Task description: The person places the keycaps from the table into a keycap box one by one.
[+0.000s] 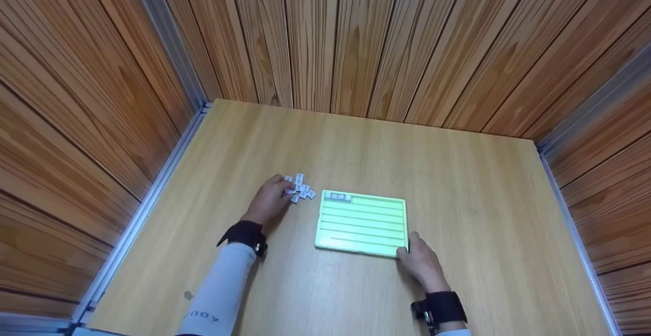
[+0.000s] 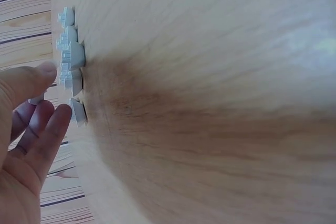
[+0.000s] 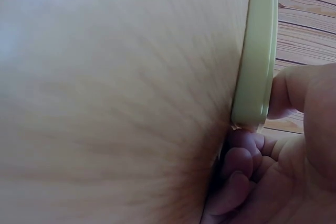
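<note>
My left hand (image 1: 268,200) is at the left edge of a loose cluster of small white tiles (image 1: 300,188) with dark marks. In the left wrist view, a small pale tile (image 2: 37,98) shows between its thumb and fingers, mostly hidden by them. More tiles with sloped sides (image 2: 73,56) lie on the table just beyond the fingertips. My right hand (image 1: 421,262) grips the near right corner of a light green ridged board (image 1: 363,229), thumb on top and the other fingers curled against its side. Several tiles (image 1: 337,197) sit in the board's top row, at its left end.
A wooden table (image 1: 457,188) carries everything, with plank-patterned walls (image 1: 356,41) at the back and sides. Metal rails (image 1: 147,209) run along the table's side edges. A small dark spot (image 1: 188,295) shows beside the left sleeve.
</note>
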Demonstrator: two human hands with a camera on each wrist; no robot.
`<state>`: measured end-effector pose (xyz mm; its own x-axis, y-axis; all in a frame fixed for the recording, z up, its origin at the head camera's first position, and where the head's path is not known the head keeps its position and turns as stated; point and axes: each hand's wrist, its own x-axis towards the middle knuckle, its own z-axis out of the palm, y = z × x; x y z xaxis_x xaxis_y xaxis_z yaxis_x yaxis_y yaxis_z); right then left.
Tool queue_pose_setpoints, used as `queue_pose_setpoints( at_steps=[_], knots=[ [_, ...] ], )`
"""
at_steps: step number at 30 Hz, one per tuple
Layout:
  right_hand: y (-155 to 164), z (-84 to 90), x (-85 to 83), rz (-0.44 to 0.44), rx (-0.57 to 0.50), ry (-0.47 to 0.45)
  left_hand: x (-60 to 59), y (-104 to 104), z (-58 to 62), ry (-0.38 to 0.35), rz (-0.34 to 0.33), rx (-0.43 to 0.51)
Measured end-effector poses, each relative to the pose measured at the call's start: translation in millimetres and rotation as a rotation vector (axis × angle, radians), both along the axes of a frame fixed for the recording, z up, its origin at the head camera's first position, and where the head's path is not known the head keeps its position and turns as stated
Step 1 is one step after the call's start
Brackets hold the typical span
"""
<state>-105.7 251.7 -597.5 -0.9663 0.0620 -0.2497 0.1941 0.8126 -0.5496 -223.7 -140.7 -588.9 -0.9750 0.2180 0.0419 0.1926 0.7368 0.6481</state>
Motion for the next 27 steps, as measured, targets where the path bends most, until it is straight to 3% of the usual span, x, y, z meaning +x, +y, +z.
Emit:
queue_pose_setpoints(
  at_steps=[9,20,27],
  knots=[
    [-0.7,0.4,-0.3,-0.002,0.001,0.000,-1.0,2.2,-1.0,0.057,-0.029,-0.013],
    [-1.4,0.8,-0.4,-0.003,0.004,0.001,-0.4,11.4,6.5,0.010,-0.024,-0.011],
    [-1.4,2.4,-1.0,-0.017,-0.010,-0.043,-2.2,26.9,12.4,0.085,-0.087,-0.009]
  ],
)
